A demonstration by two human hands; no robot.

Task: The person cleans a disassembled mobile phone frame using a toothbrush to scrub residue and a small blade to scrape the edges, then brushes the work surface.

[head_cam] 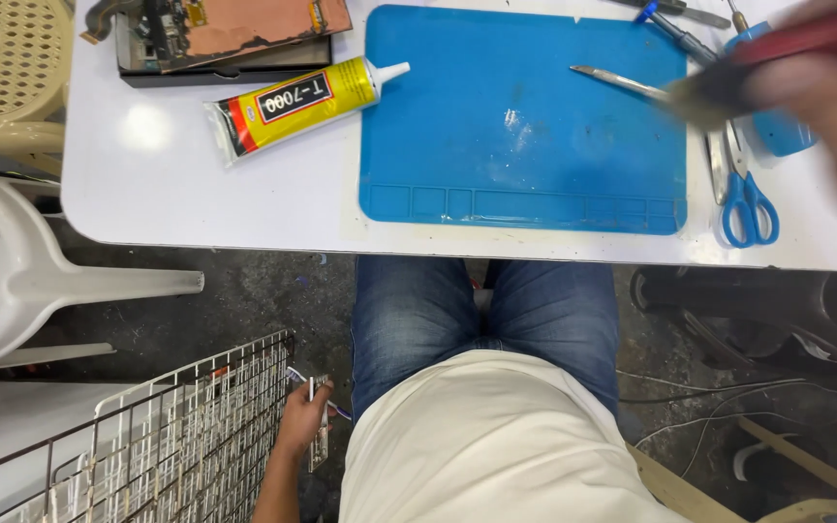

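The left hand point(300, 418) is down low, beside the person's leg and next to a white wire basket point(147, 446). Its grip is closed on a thin, flat part point(319, 426) with shiny edges — it stands on end, just off the basket's right side, well below the counter point(147, 174).

The right hand point(825, 107) is up at the far right, over the counter. It is very blurry. Its grip is wrapped round a dark red handle point(806, 39), and the fuzzy dark tip reaches toward metal tweezers point(617, 82) lying on the blue mat point(496, 174).

The mat is soft-looking and flat, with little square pockets along its near edge and a few white scuffs in the middle. To its left lies a squashy yellow glue tube point(293, 105) with a white nozzle. Farther left sits an opened phone point(225, 34), copper-coloured on top. Blue-handled scissors point(743, 189) lie right of the mat. A white plastic chair point(41, 281) stands on the grey floor at the left.
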